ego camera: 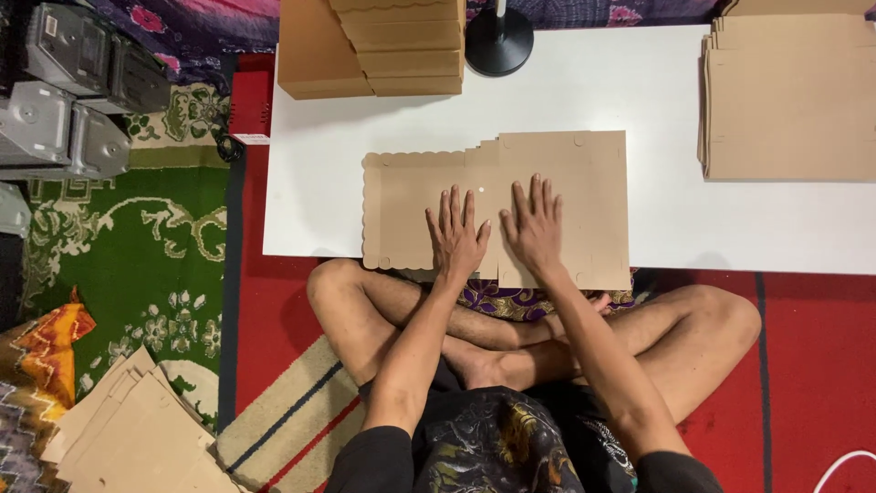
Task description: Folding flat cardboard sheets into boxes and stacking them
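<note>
A flat brown die-cut cardboard sheet (566,173) with a scalloped left edge lies on the low white table (657,100), its near edge overhanging the table's front. My left hand (456,233) rests palm down on the sheet near its middle, fingers spread. My right hand (536,224) lies flat beside it, also spread, just to the right. Neither hand grips anything. I sit cross-legged on the floor at the table's front.
Folded cardboard boxes (383,46) are stacked at the table's back left. A black round lamp base (499,41) stands behind the sheet. A pile of flat cardboard sheets (789,100) sits at the right. More flat sheets (137,438) lie on the floor at lower left, grey machines (64,91) at upper left.
</note>
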